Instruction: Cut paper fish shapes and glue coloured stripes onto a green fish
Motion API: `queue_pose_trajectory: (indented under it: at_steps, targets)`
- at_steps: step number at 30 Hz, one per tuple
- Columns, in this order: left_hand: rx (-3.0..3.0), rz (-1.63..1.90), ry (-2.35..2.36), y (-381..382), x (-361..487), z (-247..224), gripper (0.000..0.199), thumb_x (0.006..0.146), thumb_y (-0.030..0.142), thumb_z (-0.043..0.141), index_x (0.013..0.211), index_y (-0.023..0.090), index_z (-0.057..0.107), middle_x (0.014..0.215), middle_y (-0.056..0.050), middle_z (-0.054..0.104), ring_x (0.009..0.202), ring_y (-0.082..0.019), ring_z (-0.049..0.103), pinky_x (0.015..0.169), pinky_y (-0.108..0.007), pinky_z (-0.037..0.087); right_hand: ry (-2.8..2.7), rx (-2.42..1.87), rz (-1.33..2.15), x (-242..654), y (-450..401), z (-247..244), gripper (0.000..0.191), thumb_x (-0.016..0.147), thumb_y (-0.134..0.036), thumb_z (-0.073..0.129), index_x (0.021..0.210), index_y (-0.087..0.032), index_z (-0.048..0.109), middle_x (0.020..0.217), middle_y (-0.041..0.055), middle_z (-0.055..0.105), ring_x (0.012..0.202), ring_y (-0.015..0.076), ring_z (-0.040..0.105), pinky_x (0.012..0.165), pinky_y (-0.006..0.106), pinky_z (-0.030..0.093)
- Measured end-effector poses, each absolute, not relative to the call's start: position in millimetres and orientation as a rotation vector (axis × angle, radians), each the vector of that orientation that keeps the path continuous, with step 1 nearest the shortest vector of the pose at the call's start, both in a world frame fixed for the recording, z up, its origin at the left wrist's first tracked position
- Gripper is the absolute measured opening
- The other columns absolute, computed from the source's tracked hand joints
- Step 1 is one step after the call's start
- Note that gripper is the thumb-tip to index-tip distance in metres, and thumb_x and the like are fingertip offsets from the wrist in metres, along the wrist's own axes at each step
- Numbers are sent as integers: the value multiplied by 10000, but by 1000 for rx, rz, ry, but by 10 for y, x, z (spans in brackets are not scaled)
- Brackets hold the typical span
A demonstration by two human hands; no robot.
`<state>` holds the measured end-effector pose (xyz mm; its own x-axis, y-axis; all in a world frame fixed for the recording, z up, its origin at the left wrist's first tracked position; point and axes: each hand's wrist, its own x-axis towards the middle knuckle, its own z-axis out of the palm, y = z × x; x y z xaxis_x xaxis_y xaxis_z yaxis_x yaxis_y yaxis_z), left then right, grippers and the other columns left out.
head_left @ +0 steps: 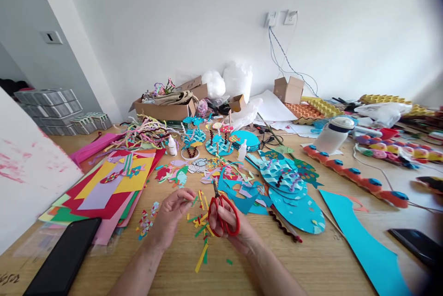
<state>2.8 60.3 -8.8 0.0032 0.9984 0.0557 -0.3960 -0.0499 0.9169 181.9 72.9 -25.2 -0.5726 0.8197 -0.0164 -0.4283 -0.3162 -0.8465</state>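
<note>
My right hand (230,222) is wrapped round the red handles of a pair of scissors (224,215), whose blades point away from me. Just left of it, my left hand (173,210) pinches a small green paper piece (194,200) between thumb and fingers. Under and between the hands lie small yellow, green and red paper strips (200,259). A pile of tiny coloured scraps (147,222) is left of my left hand. Cut paper fish (180,177) and blue paper offcuts (242,201) lie beyond the hands.
Coloured paper sheets (104,185) and a black phone (64,256) are at the left. Glue bottles (172,146) stand farther back. At the right are blue ovals with wavy strips (297,213), an orange egg-carton strip (356,175) and a lidded jar (332,136).
</note>
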Motion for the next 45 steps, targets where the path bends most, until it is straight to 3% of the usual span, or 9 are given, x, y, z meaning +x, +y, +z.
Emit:
queue_pose_trajectory:
  at_steps: [4,10,15,19,22,25,35,39,45]
  targets:
    - [1475,1259,976,563,16,50,89,663,148,675,695,224,711,1069,-76,561,1029,-254,493,858,-310,394,-1041,-662,1932,1778,743,-248,388,720,-514,624,733,-147,500,556,9,587,388,56,419,361,171,203]
    - [1828,1068,1047,594,99,113,219,722,109,587,725,277,728,1124,-82,554,1034,-259,499,895,-349,364,-908,-693,1921,1796,774,-240,379,613,-398,739,781,-163,495,469,-50,521,385,57,378,363,167,183]
    - [1807,1025,984,604,143,58,255,700,85,585,703,294,732,1132,-70,575,1094,-275,466,918,-370,357,-893,-797,1840,1796,774,-200,367,557,-304,775,759,-163,503,547,-54,522,439,63,420,411,173,268]
    - [1588,1098,1019,566,115,28,288,706,109,590,899,287,709,1217,-61,535,1127,-264,451,948,-343,344,-922,-859,1733,1775,768,-217,346,561,-278,768,751,-174,498,615,-58,519,481,64,429,451,181,307]
    - [1316,1179,1074,552,106,-5,268,738,187,595,993,243,655,1059,-73,607,1012,-237,527,854,-297,411,-972,-881,1648,1768,770,-248,322,586,-286,748,757,-183,494,603,-64,505,494,73,430,460,188,306]
    - [1187,1086,1087,576,162,-94,196,716,239,630,908,198,641,841,-44,643,797,-193,570,699,-249,443,-1051,-921,1612,1764,771,-262,320,583,-299,747,742,-188,494,607,-57,509,509,87,438,476,200,321]
    - [1344,960,1260,556,126,-94,64,616,126,584,640,174,619,557,41,537,538,-119,445,504,-198,321,-1210,-926,1595,1735,743,-232,336,603,-367,732,746,-192,483,654,-20,528,594,133,475,549,244,376]
    - [1480,933,1403,498,-247,118,44,625,160,599,620,184,636,529,52,505,531,-116,419,494,-193,290,-1246,-981,1539,1769,750,-249,324,638,-405,699,775,-195,494,668,-15,518,594,136,468,533,242,364]
    - [1657,1066,1881,759,-1102,499,246,618,266,614,854,222,669,777,3,662,702,-198,559,632,-246,403,-1358,-1002,1562,1767,747,-257,342,641,-453,677,759,-195,487,643,-16,480,587,144,446,538,259,361]
